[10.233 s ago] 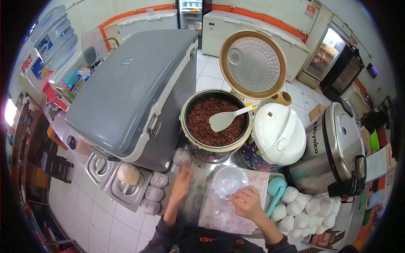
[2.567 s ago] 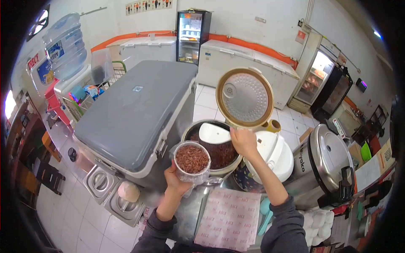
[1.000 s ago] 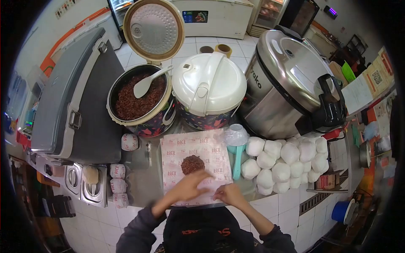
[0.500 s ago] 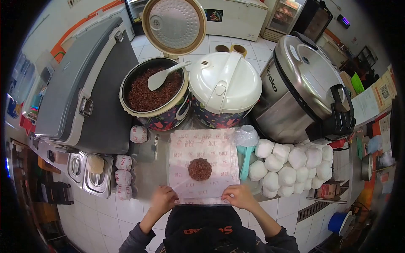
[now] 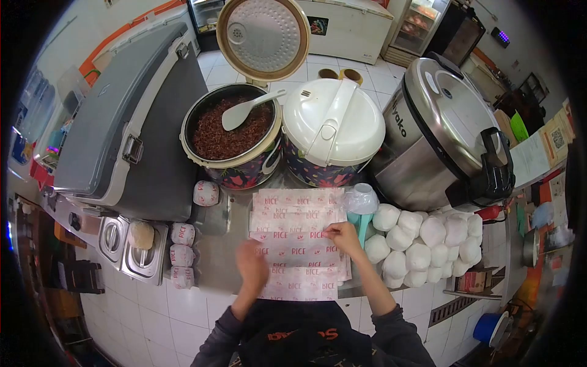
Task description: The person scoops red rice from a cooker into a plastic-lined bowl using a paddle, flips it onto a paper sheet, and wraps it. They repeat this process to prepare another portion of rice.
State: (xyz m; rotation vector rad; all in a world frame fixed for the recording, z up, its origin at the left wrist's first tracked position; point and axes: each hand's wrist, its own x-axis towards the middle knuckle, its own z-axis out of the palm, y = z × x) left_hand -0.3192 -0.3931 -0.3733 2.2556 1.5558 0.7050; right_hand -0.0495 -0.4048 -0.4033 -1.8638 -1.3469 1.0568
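Observation:
A sheet of printed wrapping paper (image 5: 296,249) is folded up over the stack of paper, and the rice mound is hidden under it. At the fold's upper right corner, my right hand (image 5: 343,237) pinches the sheet with closed fingers. My left hand (image 5: 252,264) is blurred at the fold's left edge; its fingers cannot be made out. Beside the paper on the right lies a teal-handled utensil (image 5: 362,227) beneath a clear cup (image 5: 361,199). Wrapped rice packs (image 5: 182,255) stand in a column on the left.
Behind the paper are an open cooker of dark red rice (image 5: 232,125) with a white paddle (image 5: 247,111), a closed white cooker (image 5: 330,122) and a large steel cooker (image 5: 443,131). White wrapped balls (image 5: 419,257) pile up at right. A grey cool box (image 5: 131,134) and steel containers (image 5: 143,260) are at left.
Both hands have moved up from the front edge, folding the sheet's near side away over the rice mound. The view has shifted slightly.

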